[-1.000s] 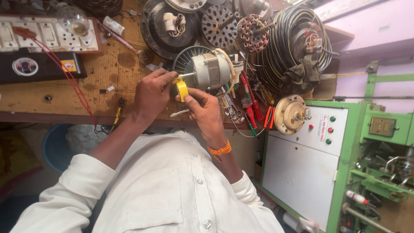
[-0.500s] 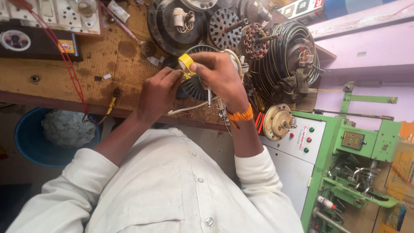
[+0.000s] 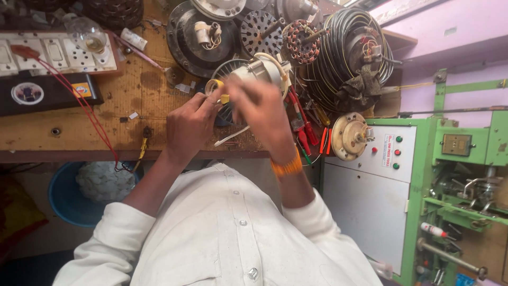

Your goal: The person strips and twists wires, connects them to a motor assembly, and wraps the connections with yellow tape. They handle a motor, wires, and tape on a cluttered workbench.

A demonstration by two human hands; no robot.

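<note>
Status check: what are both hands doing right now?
Left hand pinching yellow tape roll. Right hand blurred, over white motor. Grip unclear.

Wooden bench [image 3: 132, 100] w/ switch board [image 3: 58, 53], fan motor parts [image 3: 203, 32], wire coil [image 3: 352, 47], red-handled tools [image 3: 302, 135].

White buttoned shirt [image 3: 233, 238], rolled sleeves, orange wristband [image 3: 286, 167]

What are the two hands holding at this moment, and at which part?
The left hand pinches a yellow tape roll at its edge with the fingertips. The right hand is blurred over the small white motor; its hold cannot be told.
</note>
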